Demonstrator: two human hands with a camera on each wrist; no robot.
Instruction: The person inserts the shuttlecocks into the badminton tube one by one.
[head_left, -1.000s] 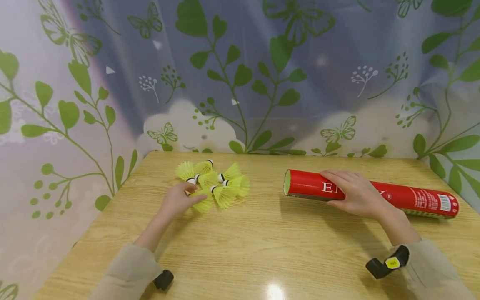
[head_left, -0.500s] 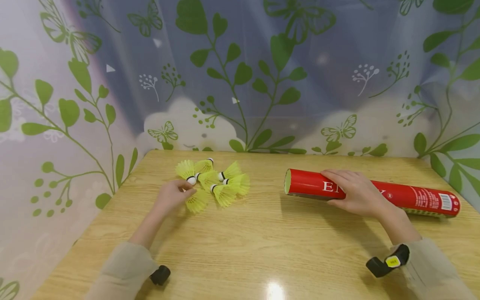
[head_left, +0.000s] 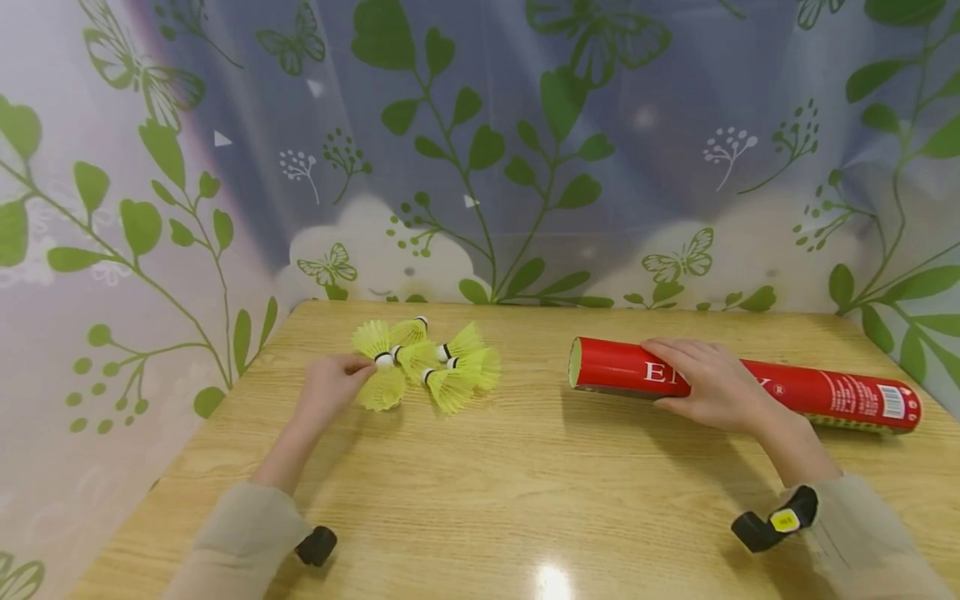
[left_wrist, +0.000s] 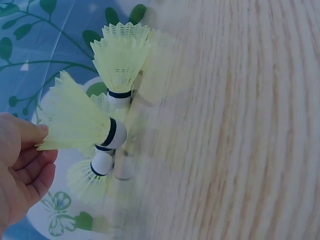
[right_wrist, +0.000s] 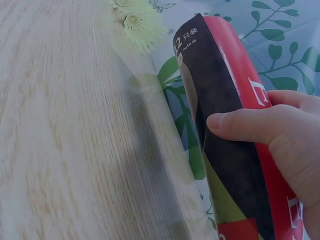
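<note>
My left hand pinches the skirt edge of a yellow shuttlecock; in the left wrist view its white cork base points away from the fingers. Close by, several more yellow shuttlecocks lie clustered on the table, skirts overlapping. On the right, my right hand grips a red cardboard tube from above, with the thumb along its dark side in the right wrist view. The tube's left end faces the shuttlecocks and shows a pale yellow-green inside. Its right end carries a barcode.
A wood-grain table spans the space under both hands. Behind it and to the left hangs a curtain printed with leaves and butterflies. Black wrist cameras sit on both sleeves.
My left hand has drawn back slightly to the left, and the shuttlecock at its fingers has shifted left and turned. The right hand and the tube stay in place.
</note>
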